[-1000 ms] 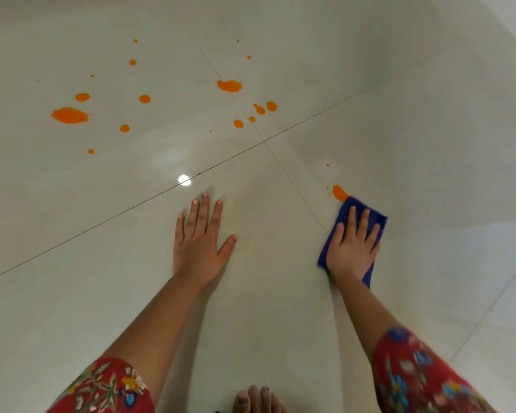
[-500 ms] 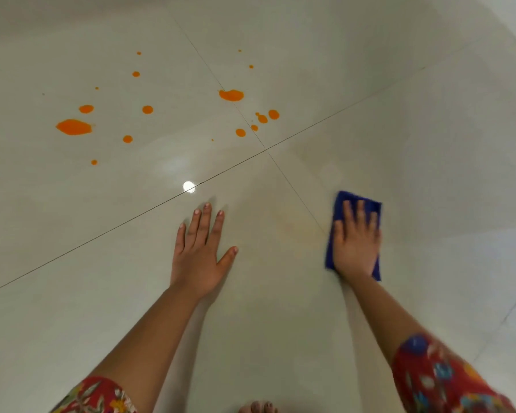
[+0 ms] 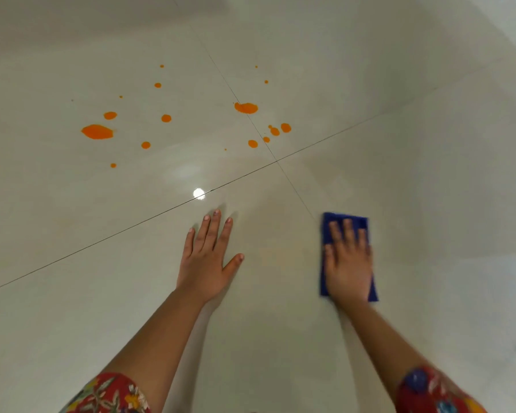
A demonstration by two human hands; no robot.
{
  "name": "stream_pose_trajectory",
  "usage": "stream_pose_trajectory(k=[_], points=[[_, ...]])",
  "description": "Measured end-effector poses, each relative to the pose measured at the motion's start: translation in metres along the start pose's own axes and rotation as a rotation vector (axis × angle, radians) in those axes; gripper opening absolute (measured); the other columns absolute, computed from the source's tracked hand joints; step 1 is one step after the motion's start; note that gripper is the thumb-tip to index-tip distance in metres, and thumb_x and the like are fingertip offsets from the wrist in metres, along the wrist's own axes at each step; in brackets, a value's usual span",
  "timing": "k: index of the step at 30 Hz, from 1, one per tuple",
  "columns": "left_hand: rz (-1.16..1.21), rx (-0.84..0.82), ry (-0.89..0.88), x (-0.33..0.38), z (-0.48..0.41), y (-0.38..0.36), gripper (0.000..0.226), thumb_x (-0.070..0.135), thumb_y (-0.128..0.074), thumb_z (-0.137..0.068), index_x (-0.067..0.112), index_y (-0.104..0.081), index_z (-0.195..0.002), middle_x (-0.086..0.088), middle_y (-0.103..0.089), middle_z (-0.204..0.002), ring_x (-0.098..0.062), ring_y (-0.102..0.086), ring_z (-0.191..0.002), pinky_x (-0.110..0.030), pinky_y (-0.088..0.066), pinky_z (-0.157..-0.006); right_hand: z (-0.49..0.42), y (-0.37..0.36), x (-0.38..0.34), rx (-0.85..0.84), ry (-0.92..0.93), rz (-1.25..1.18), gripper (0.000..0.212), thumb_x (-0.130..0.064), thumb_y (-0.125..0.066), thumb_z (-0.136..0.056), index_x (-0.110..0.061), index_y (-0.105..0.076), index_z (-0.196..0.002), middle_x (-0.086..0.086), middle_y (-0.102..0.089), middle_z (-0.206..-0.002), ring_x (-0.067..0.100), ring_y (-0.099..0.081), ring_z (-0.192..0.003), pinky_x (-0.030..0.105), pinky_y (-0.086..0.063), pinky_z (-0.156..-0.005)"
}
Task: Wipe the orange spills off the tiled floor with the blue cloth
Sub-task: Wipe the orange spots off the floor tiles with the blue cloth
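Note:
My right hand [image 3: 348,265] presses flat, fingers straight, on the folded blue cloth [image 3: 332,217] on the pale tiled floor [image 3: 429,174]. My left hand [image 3: 206,260] rests flat on the floor with fingers spread, to the left of the cloth. Orange spills lie farther away: a large blot [image 3: 97,132] at far left, another blot [image 3: 246,107] by the tile joint, and several small drops [image 3: 274,131] around them. No orange shows next to the cloth.
Dark grout lines cross at a joint [image 3: 277,161] beyond my hands. A bright lamp reflection [image 3: 199,193] shines on the glossy tile above my left hand. My red floral sleeves [image 3: 111,394] show at the bottom edge.
My right hand slid the cloth forward over the orange spot just ahead of it, then back toward me; that spot is gone. My left hand stayed planted.

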State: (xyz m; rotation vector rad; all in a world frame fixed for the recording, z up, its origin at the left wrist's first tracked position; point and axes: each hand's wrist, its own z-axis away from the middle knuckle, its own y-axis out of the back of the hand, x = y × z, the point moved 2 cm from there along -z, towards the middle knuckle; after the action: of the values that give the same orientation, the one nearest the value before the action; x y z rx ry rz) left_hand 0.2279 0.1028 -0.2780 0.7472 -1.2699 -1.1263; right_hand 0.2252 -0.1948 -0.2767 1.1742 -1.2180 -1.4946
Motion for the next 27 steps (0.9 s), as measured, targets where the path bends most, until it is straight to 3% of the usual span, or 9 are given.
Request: stream_pose_trajectory(k=[2, 4, 6, 9, 12, 16, 20, 23, 27], points=[[-0.010, 0.006, 0.004, 0.000, 0.000, -0.001, 0.076, 0.066, -0.009, -0.087, 0.031, 0.011, -0.151, 0.006, 0.024, -0.157, -0.004, 0.034, -0.138, -0.031, 0.020, -0.114, -0.045, 0.010, 0.012, -0.020, -0.253, 0.019, 0.056, -0.044, -0.023, -0.100, -0.030, -0.021, -0.154, 0.000, -0.014, -0.163, 0.032, -0.011, -0.149, 0.054, -0.016, -0.117], [-0.025, 0.006, 0.006, -0.001, -0.001, -0.001, 0.076, 0.066, -0.009, -0.087, 0.031, 0.012, -0.151, 0.007, 0.025, -0.157, -0.003, 0.035, -0.137, -0.031, 0.020, -0.114, -0.093, 0.015, -0.014, -0.033, -0.315, -0.022, 0.054, -0.043, -0.022, -0.103, -0.033, -0.010, -0.155, -0.002, -0.004, -0.164, 0.030, -0.002, -0.150, 0.052, -0.008, -0.119], [-0.021, 0.007, 0.001, -0.001, -0.001, -0.002, 0.075, 0.066, -0.010, -0.088, 0.032, 0.011, -0.151, 0.008, 0.024, -0.156, -0.003, 0.035, -0.137, -0.031, 0.019, -0.114, -0.123, 0.010, -0.058, -0.048, -0.184, -0.029, 0.054, -0.042, -0.020, -0.103, -0.033, -0.006, -0.155, -0.003, 0.000, -0.164, 0.029, 0.002, -0.150, 0.051, -0.004, -0.120], [-0.014, -0.005, 0.000, -0.002, 0.000, -0.002, 0.075, 0.067, -0.011, -0.087, 0.032, 0.011, -0.151, 0.008, 0.024, -0.156, -0.003, 0.031, -0.139, -0.031, 0.018, -0.115, -0.091, -0.008, -0.114, -0.073, 0.196, 0.011, 0.054, -0.045, -0.018, -0.101, -0.036, -0.011, -0.154, -0.006, -0.005, -0.164, 0.027, 0.000, -0.151, 0.047, -0.004, -0.121], [-0.022, -0.004, 0.007, -0.001, 0.000, 0.003, 0.075, 0.067, -0.008, -0.086, 0.033, 0.014, -0.150, 0.008, 0.025, -0.156, -0.005, 0.029, -0.140, -0.032, 0.018, -0.115, -0.004, -0.008, -0.085, -0.081, 0.364, -0.032, 0.053, -0.045, -0.027, -0.100, -0.037, -0.024, -0.152, -0.008, -0.017, -0.162, 0.022, -0.007, -0.151, 0.043, -0.008, -0.121], [-0.021, -0.022, 0.008, 0.001, -0.001, 0.002, 0.076, 0.067, -0.008, -0.086, 0.032, 0.015, -0.150, 0.008, 0.028, -0.155, -0.007, 0.027, -0.141, -0.030, 0.022, -0.112, 0.027, 0.004, 0.023, -0.003, -0.090, 0.008, 0.057, -0.045, -0.026, -0.096, -0.028, -0.035, -0.150, 0.001, -0.026, -0.160, 0.032, -0.020, -0.147, 0.054, -0.024, -0.115], [-0.027, -0.015, 0.008, 0.002, 0.001, 0.001, 0.076, 0.066, -0.010, -0.088, 0.031, 0.010, -0.152, 0.007, 0.023, -0.157, -0.008, 0.025, -0.143, -0.031, 0.021, -0.113, -0.062, 0.015, 0.036, -0.038, -0.225, 0.002, 0.059, -0.047, -0.017, -0.098, -0.031, -0.016, -0.155, -0.001, -0.008, -0.164, 0.030, -0.004, -0.150, 0.054, -0.010, -0.118], [-0.014, -0.018, -0.003, 0.002, 0.001, 0.002, 0.076, 0.066, -0.011, -0.088, 0.030, 0.008, -0.152, 0.007, 0.022, -0.158, -0.008, 0.024, -0.143, -0.030, 0.020, -0.114, -0.094, 0.008, -0.015, -0.025, -0.088, 0.016, 0.059, -0.048, -0.014, -0.097, -0.032, -0.015, -0.154, -0.002, -0.008, -0.164, 0.030, -0.005, -0.150, 0.050, -0.008, -0.120], [-0.002, -0.034, -0.007, -0.001, -0.001, 0.006, 0.077, 0.068, -0.007, -0.085, 0.032, 0.013, -0.151, 0.009, 0.027, -0.156, -0.007, 0.027, -0.142, -0.029, 0.023, -0.112, -0.011, -0.002, -0.033, -0.063, 0.262, 0.005, 0.054, -0.046, -0.025, -0.098, -0.038, -0.024, -0.152, -0.007, -0.017, -0.162, 0.023, -0.010, -0.150, 0.043, -0.010, -0.119]])
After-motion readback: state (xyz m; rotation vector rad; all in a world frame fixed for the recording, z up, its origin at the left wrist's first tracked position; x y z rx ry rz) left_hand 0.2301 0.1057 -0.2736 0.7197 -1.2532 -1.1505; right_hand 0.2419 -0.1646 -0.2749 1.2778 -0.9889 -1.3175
